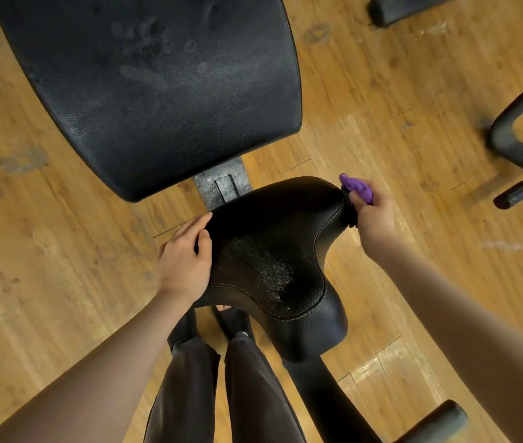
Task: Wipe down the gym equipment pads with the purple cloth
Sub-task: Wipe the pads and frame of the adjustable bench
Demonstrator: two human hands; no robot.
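1. Evenly lit, warm indoor light, moderately bright.
2. Glare patches on wood floor [369,366] lower right, sheen on large black pad [158,91].
3. Soft shadows only, deep black under small seat pad [269,251].
4. Slight motion blur and softness throughout.
5. Strong wide-angle bending at edges, forearms stretched.

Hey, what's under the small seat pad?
Under the seat pad the person's dark trouser legs, a black support post and wooden floor show. The pad covers its mounting.
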